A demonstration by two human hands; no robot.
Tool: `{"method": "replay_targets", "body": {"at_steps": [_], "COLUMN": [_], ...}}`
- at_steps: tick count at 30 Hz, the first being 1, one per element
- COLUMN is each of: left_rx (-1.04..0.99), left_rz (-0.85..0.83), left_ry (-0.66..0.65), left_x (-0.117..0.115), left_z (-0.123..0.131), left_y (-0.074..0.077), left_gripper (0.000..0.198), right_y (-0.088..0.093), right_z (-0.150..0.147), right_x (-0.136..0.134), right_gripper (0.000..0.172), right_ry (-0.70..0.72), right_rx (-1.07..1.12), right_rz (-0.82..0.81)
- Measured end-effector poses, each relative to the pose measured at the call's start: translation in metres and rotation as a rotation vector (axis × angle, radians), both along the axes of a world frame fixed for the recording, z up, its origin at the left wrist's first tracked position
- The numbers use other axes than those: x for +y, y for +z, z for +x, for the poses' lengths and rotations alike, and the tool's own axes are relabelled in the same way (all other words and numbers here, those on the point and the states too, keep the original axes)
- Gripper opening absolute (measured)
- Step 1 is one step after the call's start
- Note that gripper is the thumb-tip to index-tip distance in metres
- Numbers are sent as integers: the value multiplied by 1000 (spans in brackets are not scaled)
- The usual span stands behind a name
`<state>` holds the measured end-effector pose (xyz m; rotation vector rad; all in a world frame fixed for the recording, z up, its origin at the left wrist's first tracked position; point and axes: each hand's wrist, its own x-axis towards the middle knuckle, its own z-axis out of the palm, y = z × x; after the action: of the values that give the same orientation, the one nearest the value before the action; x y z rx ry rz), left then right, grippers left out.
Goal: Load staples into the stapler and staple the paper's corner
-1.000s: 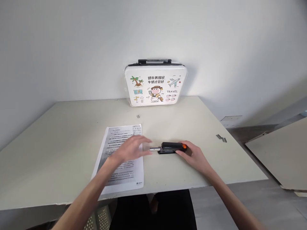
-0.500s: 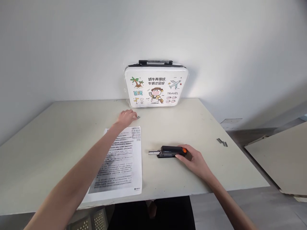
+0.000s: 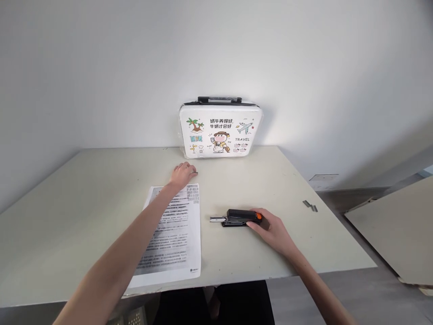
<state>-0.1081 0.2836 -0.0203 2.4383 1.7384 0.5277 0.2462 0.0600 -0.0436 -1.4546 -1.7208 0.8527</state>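
Observation:
Just beyond the printed paper (image 3: 184,246), my left hand (image 3: 183,175) is closed, thumb and fingers pinching a small grey staple strip (image 3: 195,172) mostly hidden by the fingers. My left forearm crosses over the paper. To the right of the sheet lies a black stapler (image 3: 241,215) with an orange patch at its rear end; a metal staple tray (image 3: 217,219) sticks out of its front, toward the left. My right hand (image 3: 271,229) grips the rear of this stapler, which rests on the table.
A white case (image 3: 221,131) with cartoon prints and a black handle stands at the table's back against the wall. Two more staple strips (image 3: 310,206) lie near the right edge of the table (image 3: 84,203). A pale board (image 3: 395,225) is off to the right.
The left fingers have closed over the staple strip, so less of it shows. My right hand keeps its hold on the stapler. The whole view has shifted slightly.

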Motion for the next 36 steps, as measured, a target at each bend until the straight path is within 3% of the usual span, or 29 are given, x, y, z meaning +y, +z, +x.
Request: {"method": "replay_targets", "body": {"at_steps": [5, 12, 22, 26, 30, 36], "left_rx": [-130, -292, -451, -465, -459, -441], "left_rz": [-35, -96, -200, -183, -171, -206], "left_ry": [-72, -186, -159, -161, -179, -166], "left_x": [-21, -81, -151, -175, -196, -207], "left_z": [4, 10, 30, 41, 54, 63], "left_y": [9, 31, 41, 37, 24, 10], "left_gripper": [27, 37, 36, 30, 26, 29], "right_y": [-1, -1, 1, -1, -4, -6], "right_z": [0, 0, 1, 4, 5, 7], "right_x": [-1, -5, -8, -7, -7, -6], "right_gripper": [33, 35, 38, 38, 39, 38], "right_ry": [-3, 2, -2, 2, -3, -6], "right_rx": [3, 1, -32, -23, -23, -45], "right_rz": [4, 22, 35, 35, 45, 74]}}
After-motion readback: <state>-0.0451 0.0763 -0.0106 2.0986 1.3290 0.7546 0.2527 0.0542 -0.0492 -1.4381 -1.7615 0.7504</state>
